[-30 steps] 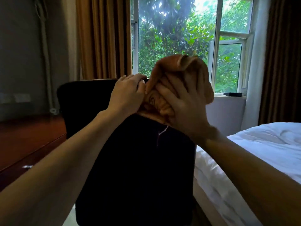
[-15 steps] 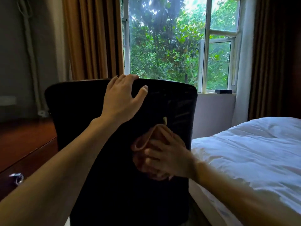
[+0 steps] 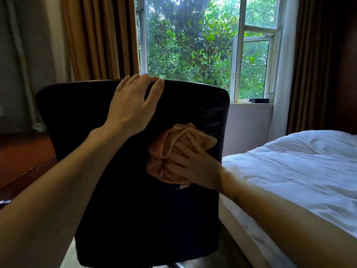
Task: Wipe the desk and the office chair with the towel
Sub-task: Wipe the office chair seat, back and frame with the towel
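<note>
Presently the left hand [image 3: 135, 105] sits at the top of the chair [image 3: 135, 219]. Its fingers are hooked over the upper edge of the backrest and the thumb is laid on the near face, so it holds that edge. The right hand [image 3: 195, 167] is lower and to the right, on the near face of the same backrest. Its fingers lie nearly straight and spread, pointing up and to the left, and they press the towel [image 3: 166, 149] flat against the black surface. Motion blur hides any finer detail of that hold.

The towel is orange and bunched into a crumpled wad, so no clear long axis can be made out. Folds rise above and to the left of the fingertips, and one loose corner points right, toward the bed. It lies at about mid-height of the backrest, right of centre and below the left wrist.

The chair stands upright with the rear of its backrest turned to the person. The long axis of the backrest runs vertically, and it is broader at the top.

A brown wooden bench [image 3: 23, 155] stands to the left of the chair. A bed [image 3: 289, 171] with white bedding stands just beside the chair on the right. Beyond the chair is a window [image 3: 193, 45] showing green foliage, with a brown curtain [image 3: 100, 35] to its left.
</note>
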Available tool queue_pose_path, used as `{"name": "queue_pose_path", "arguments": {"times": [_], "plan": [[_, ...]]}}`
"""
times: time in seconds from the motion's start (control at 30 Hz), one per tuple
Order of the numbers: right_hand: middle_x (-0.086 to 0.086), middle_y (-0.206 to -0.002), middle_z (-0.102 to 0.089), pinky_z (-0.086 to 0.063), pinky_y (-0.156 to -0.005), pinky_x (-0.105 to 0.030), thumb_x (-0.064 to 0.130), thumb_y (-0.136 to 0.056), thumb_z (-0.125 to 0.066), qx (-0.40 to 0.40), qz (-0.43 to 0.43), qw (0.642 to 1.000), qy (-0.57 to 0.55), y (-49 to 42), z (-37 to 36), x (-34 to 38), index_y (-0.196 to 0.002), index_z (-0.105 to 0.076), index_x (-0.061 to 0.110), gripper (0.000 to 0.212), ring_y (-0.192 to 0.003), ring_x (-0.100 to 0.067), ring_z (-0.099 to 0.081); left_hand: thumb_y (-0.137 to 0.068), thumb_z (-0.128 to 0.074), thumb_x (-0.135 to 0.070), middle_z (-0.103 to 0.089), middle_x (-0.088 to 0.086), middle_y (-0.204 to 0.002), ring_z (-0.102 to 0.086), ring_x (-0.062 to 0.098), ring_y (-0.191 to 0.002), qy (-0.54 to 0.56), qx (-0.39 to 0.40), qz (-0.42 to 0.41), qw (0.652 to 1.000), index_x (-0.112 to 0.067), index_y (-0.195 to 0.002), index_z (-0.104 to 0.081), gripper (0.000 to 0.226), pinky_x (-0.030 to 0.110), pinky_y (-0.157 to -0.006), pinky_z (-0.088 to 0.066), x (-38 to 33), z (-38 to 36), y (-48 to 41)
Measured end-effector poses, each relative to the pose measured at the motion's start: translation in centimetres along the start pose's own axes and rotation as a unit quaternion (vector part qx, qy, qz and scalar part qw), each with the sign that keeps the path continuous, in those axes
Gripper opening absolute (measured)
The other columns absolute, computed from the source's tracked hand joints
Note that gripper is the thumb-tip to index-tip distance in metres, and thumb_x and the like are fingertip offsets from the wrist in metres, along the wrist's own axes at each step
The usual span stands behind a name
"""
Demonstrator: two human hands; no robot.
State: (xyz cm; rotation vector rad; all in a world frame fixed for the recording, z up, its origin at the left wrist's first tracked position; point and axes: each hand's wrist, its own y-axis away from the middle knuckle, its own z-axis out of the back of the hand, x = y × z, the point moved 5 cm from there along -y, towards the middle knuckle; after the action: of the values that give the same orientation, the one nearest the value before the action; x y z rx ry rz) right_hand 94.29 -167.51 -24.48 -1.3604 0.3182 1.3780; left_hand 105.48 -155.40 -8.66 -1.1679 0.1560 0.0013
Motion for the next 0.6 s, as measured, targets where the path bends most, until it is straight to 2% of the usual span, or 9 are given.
{"name": "queue_pose_path", "arguments": {"times": [0.07, 0.1, 0.2, 0.3, 0.37, 0.43, 0.53, 0.6], "plan": [[-0.003, -0.153, -0.055, -0.035, -0.114, -0.068, 0.03, -0.098, -0.061, 0.012, 0.096, 0.995, 0.024, 0.3, 0.7, -0.7, -0.135, -0.064, 0.034, 0.038, -0.142, -0.04, -0.048, -0.103, -0.025, -0.055, -0.064, 0.001, -0.131, -0.052, 0.019, -0.13, -0.009, 0.006, -0.003, 1.0, -0.015, -0.131, -0.063, 0.062, 0.045, -0.123, -0.023, 0.2, -0.2, 0.3], [-0.003, -0.15, -0.057, -0.033, -0.115, -0.068, 0.027, -0.098, -0.059, -0.016, 0.097, 0.995, 0.017, -0.2, 1.7, -1.7, -0.134, -0.065, 0.033, 0.036, -0.142, -0.04, -0.048, -0.104, -0.027, -0.054, -0.062, 0.001, -0.134, -0.05, 0.019, -0.133, -0.018, 0.003, -0.003, 1.0, -0.015, -0.133, -0.061, 0.06, 0.041, -0.125, -0.019, 0.2, -0.4, 0.4], [-0.006, -0.132, -0.07, -0.035, -0.111, -0.073, 0.021, -0.105, -0.06, -0.142, 0.009, 0.99, 0.003, -2.6, 5.9, -5.7, -0.116, -0.077, 0.028, 0.022, -0.131, -0.043, -0.059, -0.103, -0.028, -0.053, -0.058, 0.004, -0.14, -0.045, 0.022, -0.14, -0.045, -0.01, -0.009, 0.999, -0.013, -0.136, -0.058, 0.06, 0.039, -0.127, -0.013, -0.1, -1.0, 0.8], [-0.009, -0.129, -0.072, -0.037, -0.108, -0.074, 0.026, -0.108, -0.057, -0.213, -0.088, 0.973, 0.013, -4.9, 8.5, -9.8, -0.115, -0.078, 0.019, 0.023, -0.128, -0.046, -0.06, -0.1, -0.022, -0.056, -0.06, 0.007, -0.138, -0.046, 0.025, -0.139, -0.038, -0.021, -0.008, 0.999, -0.01, -0.13, -0.06, 0.067, 0.041, -0.126, -0.015, -0.3, -1.1, 0.9], [-0.013, -0.131, -0.07, -0.035, -0.11, -0.074, 0.032, -0.108, -0.053, -0.195, -0.124, 0.973, -0.012, -5.6, 8.1, -10.6, -0.115, -0.078, 0.015, 0.031, -0.13, -0.048, -0.058, -0.1, -0.022, -0.057, -0.06, 0.006, -0.137, -0.046, 0.024, -0.138, -0.041, -0.02, -0.008, 0.999, -0.011, -0.13, -0.06, 0.067, 0.041, -0.126, -0.017, -0.1, -1.1, 0.7], [-0.014, -0.136, -0.067, -0.032, -0.113, -0.073, 0.034, -0.105, -0.059, -0.171, -0.134, 0.975, -0.035, -5.1, 6.7, -9.1, -0.116, -0.078, 0.015, 0.028, -0.133, -0.049, -0.054, -0.101, -0.024, -0.056, -0.06, 0.004, -0.137, -0.046, 0.023, -0.138, -0.049, -0.019, -0.017, 0.998, -0.013, -0.132, -0.06, 0.063, 0.042, -0.125, -0.018, 0.0, -1.0, 0.6], [-0.013, -0.131, -0.071, -0.033, -0.113, -0.073, 0.024, -0.101, -0.068, -0.154, -0.089, 0.983, -0.053, -3.1, 4.0, -5.9, -0.114, -0.08, 0.017, 0.019, -0.131, -0.047, -0.058, -0.104, -0.035, -0.049, -0.058, 0.006, -0.141, -0.044, 0.024, -0.14, -0.066, -0.024, -0.021, 0.997, -0.013, -0.137, -0.057, 0.054, 0.04, -0.127, -0.015, 0.2, -1.0, 0.8], [-0.011, -0.131, -0.071, -0.036, -0.112, -0.071, 0.022, -0.102, -0.066, -0.127, -0.064, 0.987, -0.076, -1.5, 2.5, -4.7, -0.115, -0.079, 0.019, 0.019, -0.132, -0.044, -0.058, -0.105, -0.04, -0.045, -0.056, 0.006, -0.143, -0.043, 0.025, -0.142, -0.076, -0.029, -0.029, 0.996, -0.012, -0.14, -0.055, 0.05, 0.039, -0.127, -0.013, 0.2, -1.3, 0.9]]}}
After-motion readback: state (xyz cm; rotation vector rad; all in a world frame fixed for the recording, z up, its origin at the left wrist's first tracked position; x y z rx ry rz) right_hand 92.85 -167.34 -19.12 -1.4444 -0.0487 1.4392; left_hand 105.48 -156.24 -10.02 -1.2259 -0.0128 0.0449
